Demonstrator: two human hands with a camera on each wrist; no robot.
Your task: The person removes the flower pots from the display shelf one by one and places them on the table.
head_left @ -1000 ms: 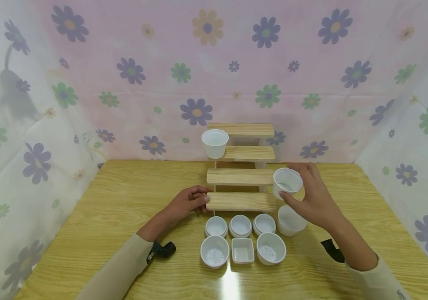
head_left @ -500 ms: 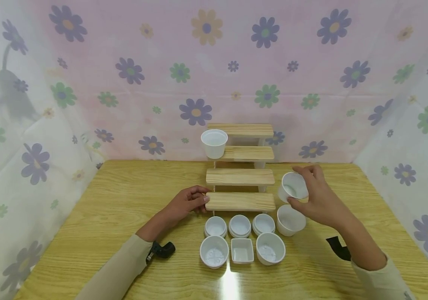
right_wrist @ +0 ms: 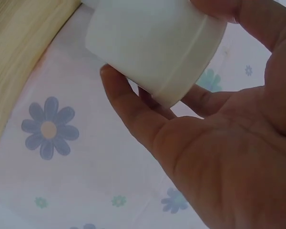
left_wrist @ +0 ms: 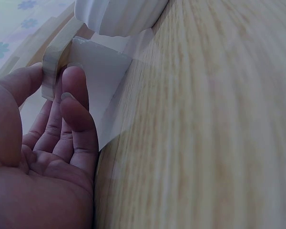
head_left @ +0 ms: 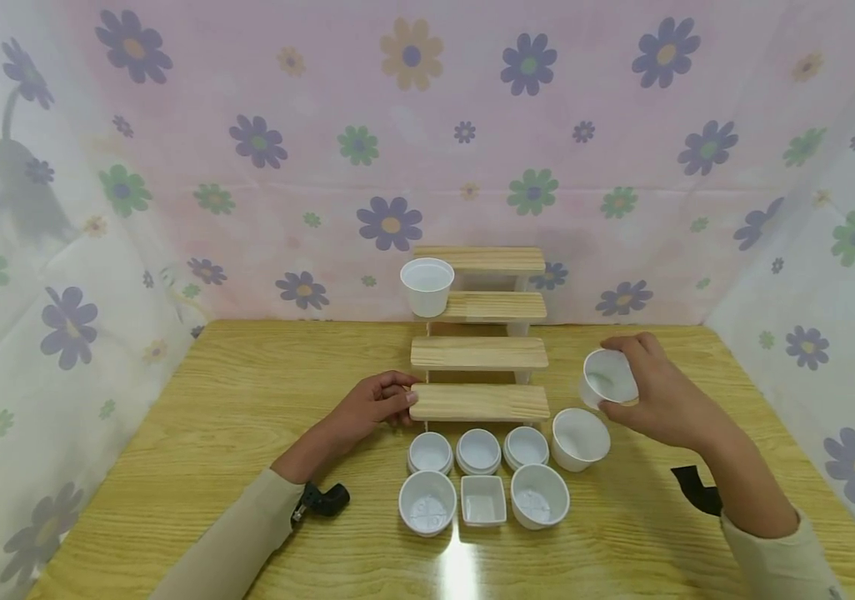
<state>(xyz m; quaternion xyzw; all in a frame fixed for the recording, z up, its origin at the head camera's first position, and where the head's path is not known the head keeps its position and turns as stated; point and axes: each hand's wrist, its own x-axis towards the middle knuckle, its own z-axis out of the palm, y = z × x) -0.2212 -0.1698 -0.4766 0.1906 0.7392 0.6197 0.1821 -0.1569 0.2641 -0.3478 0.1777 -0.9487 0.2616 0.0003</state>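
My right hand (head_left: 660, 400) holds a round white plastic pot (head_left: 607, 379) by its rim and side, above the table to the right of a tiered wooden stand. Close up in the right wrist view, the thumb and fingers span the tapered white pot (right_wrist: 148, 43). At the stand's left side, my left hand (head_left: 375, 406) grips the end of the lowest wooden step (head_left: 480, 402). In the left wrist view the thumb and fingers pinch the board's end (left_wrist: 57, 52). Another white pot (head_left: 427, 287) stands upright at the left of the stand's second-highest step.
A white pot (head_left: 581, 442) stands just below the held one. In front of the stand are two rows of small white containers, among them a square dish (head_left: 483, 501) and a round pot (head_left: 428, 503). Flowered cloth (head_left: 465, 158) encloses the table's back and sides.
My right hand has carried its pot rightward and slightly down, away from the stand. The left hand keeps its hold on the lowest step.
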